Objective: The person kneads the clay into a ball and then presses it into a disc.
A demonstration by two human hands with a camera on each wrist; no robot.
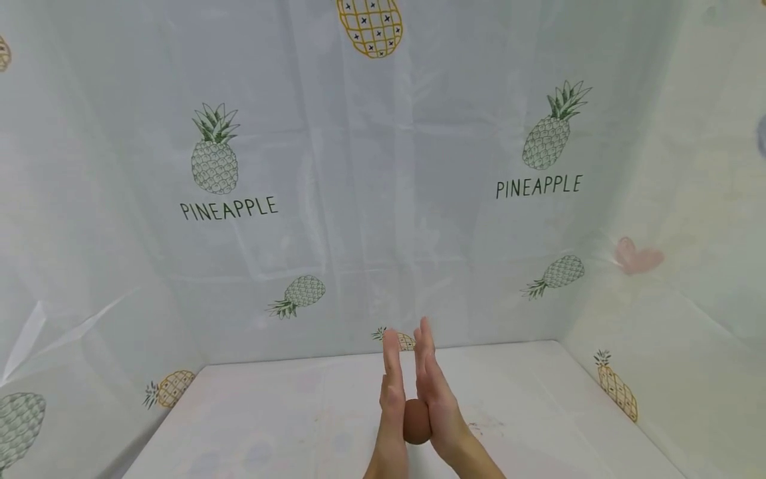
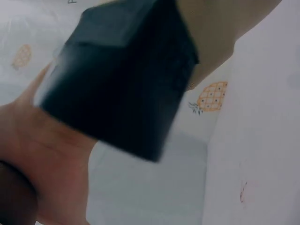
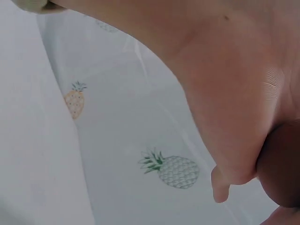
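Note:
A smooth brown ball (image 1: 417,422) sits between the two palms, low in the middle of the head view. My left hand (image 1: 391,392) lies along its left side with straight fingers pointing away and up. Against the other side presses the palm of my right hand (image 1: 438,406), fingers likewise extended. Ahead of the ball, a gap shows between the two sets of fingers. In the left wrist view part of the dark ball (image 2: 16,199) shows in the lower left corner beside a palm. The right wrist view has the ball (image 3: 283,164) at its right edge, touching the hand.
A white table (image 1: 287,412) lies under the hands, with faint reddish marks (image 1: 485,426) to their right. Pale sheeting (image 1: 371,199) printed with pineapples stands behind and on both sides. A black block (image 2: 126,79) on a wrist fills much of the left wrist view.

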